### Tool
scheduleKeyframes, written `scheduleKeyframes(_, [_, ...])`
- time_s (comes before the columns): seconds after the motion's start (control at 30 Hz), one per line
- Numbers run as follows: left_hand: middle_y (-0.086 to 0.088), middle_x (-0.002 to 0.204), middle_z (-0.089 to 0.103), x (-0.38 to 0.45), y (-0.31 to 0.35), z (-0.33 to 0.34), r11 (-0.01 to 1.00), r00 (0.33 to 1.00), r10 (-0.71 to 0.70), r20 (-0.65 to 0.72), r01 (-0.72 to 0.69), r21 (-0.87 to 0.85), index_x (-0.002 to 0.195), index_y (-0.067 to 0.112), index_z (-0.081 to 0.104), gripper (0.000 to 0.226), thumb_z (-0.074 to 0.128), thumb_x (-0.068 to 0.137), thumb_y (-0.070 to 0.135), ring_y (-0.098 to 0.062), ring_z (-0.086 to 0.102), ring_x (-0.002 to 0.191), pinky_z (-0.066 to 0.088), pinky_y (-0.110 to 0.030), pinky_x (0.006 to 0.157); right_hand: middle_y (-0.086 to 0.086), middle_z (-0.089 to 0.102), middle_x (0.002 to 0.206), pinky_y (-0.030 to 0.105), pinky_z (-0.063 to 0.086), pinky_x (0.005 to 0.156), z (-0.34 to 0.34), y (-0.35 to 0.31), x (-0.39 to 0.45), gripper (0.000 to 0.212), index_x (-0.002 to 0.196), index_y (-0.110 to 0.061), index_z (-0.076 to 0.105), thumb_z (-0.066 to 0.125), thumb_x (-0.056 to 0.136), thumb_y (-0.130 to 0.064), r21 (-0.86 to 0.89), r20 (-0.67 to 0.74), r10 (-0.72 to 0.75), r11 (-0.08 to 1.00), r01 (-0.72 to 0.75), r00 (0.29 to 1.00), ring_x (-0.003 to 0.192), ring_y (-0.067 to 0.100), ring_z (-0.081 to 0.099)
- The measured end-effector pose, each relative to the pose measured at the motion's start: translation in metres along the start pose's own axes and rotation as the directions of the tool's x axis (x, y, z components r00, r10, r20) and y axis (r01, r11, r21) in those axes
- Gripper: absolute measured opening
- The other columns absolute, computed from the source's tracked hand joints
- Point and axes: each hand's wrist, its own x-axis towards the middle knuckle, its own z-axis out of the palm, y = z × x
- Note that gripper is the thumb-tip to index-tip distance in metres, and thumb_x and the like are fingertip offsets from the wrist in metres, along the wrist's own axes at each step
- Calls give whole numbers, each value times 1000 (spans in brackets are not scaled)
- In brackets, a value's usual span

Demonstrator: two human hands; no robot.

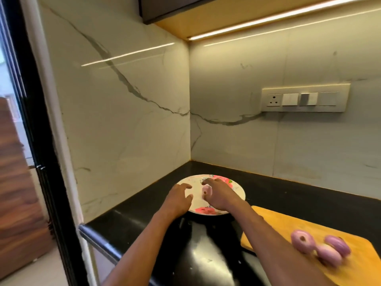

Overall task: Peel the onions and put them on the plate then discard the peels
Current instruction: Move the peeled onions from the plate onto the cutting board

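A white plate with pink flower print sits on the black counter in the corner. My right hand is over the plate and holds a peeled pale pink onion in its fingers. My left hand hovers at the plate's left rim with fingers spread and nothing in it. Three peeled purple onions lie together on the wooden cutting board at the right.
The black counter runs along a marble wall with a switch panel. The counter's rounded front edge drops off at the left beside a dark door frame. A glossy black object lies between my forearms.
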Motion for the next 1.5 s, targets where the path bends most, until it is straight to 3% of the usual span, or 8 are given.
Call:
scheduleKeyframes(0.1, [-7,155,40,7,-15,3,998,998,0,62,-3,56,144,23,49,44,56,101,28,-23,40,142,30,-33,117,1,37,159,37,40,110,14,4,19,58,150,-35,39,61,98,-22,-32,49,36,999,-35,998,141,25,41])
scheduleKeyframes(0.23, [-3,156,38,14,-24,7,997,997,19,77,-25,76,142,27,51,42,56,101,30,-21,40,141,30,-32,116,5,50,150,36,43,107,22,10,30,51,147,-30,43,58,100,-20,-47,15,60,997,-59,998,132,24,51])
scheduleKeyframes(0.43, [-1,152,44,16,-13,15,995,998,44,53,-49,92,139,29,54,40,59,99,31,-21,42,139,33,-36,116,6,59,139,25,44,76,13,13,25,47,140,-28,51,64,96,-16,20,-32,50,999,-50,998,109,22,59])
scheduleKeyframes(0.77, [-3,143,54,-6,67,35,986,983,166,77,-168,18,137,23,57,39,60,99,29,-21,51,130,38,-34,108,-2,68,118,36,57,85,-65,56,-55,37,122,-30,62,77,87,-29,127,-167,56,991,-35,984,101,19,64])
scheduleKeyframes(0.93, [-6,133,62,-37,124,53,965,961,258,98,-251,-74,133,18,61,35,61,98,24,-22,59,121,43,-31,101,-3,69,113,44,56,91,-103,96,-119,37,116,-32,63,79,83,-37,113,-196,171,982,-152,966,101,18,64])
scheduleKeyframes(1.2, [-6,133,64,-85,192,89,929,911,366,192,-347,-128,133,15,60,34,58,100,20,-20,59,121,46,-31,101,-1,68,118,43,55,92,-112,138,-188,34,122,-31,61,69,91,-41,36,-179,325,945,-324,928,103,21,63])
scheduleKeyframes(1.43, [-8,128,65,-107,196,103,936,900,349,260,-325,-133,136,16,57,35,51,102,21,-14,58,102,43,-22,78,1,67,125,41,50,100,-101,134,-206,31,131,-28,60,50,103,-39,62,-68,331,943,-327,941,112,22,61])
scheduleKeyframes(1.5, [-8,131,63,-108,193,104,944,908,328,261,-301,-137,138,15,55,36,49,103,23,-18,59,109,41,-23,83,3,65,128,40,48,99,-100,133,-206,34,132,-25,59,43,106,-41,71,-83,319,947,-314,944,115,23,59])
